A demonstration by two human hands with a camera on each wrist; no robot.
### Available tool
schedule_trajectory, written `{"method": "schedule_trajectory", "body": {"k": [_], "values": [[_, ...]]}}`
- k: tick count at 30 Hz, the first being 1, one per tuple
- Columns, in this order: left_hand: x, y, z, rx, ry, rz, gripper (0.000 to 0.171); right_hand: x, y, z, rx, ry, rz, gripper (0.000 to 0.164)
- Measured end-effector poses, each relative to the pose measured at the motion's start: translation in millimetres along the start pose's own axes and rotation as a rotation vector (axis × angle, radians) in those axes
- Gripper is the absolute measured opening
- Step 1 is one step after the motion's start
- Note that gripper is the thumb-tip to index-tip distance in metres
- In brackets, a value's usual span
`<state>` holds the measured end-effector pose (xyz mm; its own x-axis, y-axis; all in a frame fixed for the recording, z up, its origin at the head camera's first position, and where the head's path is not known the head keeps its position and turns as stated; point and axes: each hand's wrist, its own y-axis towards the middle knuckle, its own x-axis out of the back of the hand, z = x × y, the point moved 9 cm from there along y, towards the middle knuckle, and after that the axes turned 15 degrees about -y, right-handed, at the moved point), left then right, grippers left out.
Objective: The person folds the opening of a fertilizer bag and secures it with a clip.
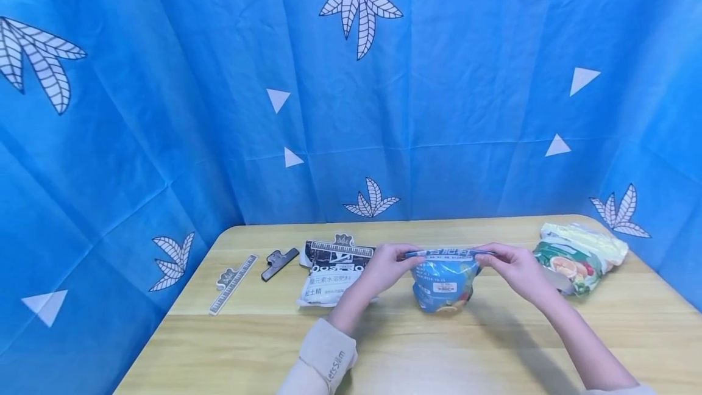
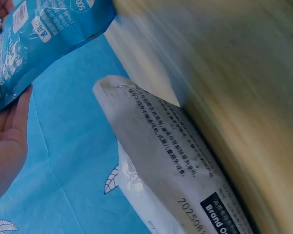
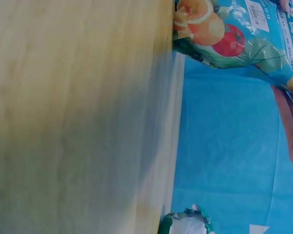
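Both hands hold a blue plastic bag (image 1: 443,288) upright by its upper edge, one at each side. My left hand (image 1: 386,270) pinches the left top corner between thumb and fingers. At the right top corner my right hand (image 1: 517,266) grips in the same way. The edge is stretched straight between them. Fruit pictures and a white barcode label show on the bag (image 3: 224,34) in the right wrist view. From the left wrist, fingers of the left hand (image 2: 10,141) lie behind the bag (image 2: 53,36).
Left of the hands lies a white and black bag (image 1: 323,288) with a ruler-shaped clip (image 1: 342,249) across its top. Farther left are a black clip (image 1: 280,264) and another white ruler-shaped clip (image 1: 234,285). A green and white bag (image 1: 576,261) lies at right. Blue curtains (image 1: 466,78) surround the table.
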<state>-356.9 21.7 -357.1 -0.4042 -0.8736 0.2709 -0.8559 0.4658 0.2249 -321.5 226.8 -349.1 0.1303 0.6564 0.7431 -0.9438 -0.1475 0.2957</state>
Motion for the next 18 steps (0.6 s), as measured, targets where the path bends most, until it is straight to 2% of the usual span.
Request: {"method": "schedule_trajectory", "body": {"k": [2,8,11,14,18], "values": [[-1.4,-0.6,-2.0,0.005,0.018,0.008,0.029,1,0,-1,-0.015,-0.006,0.002,0.026],[-5.0,-2.4,-17.7,-0.079,0.228,0.003,0.028,1,0,-2,-0.034,-0.010,0.011,0.027],[-4.7,-3.5,-21.3,-0.100,0.293,-0.023,0.028,1,0,-1,-0.023,-0.011,0.013,0.028],[-4.3,-4.4,-20.2,-0.085,0.287,-0.030,0.028,2,-1,2,0.024,-0.004,0.001,0.025],[-1.9,-4.6,-18.6,-0.056,0.212,-0.007,0.033,5,-2,8,0.108,0.009,-0.032,0.016]]}}
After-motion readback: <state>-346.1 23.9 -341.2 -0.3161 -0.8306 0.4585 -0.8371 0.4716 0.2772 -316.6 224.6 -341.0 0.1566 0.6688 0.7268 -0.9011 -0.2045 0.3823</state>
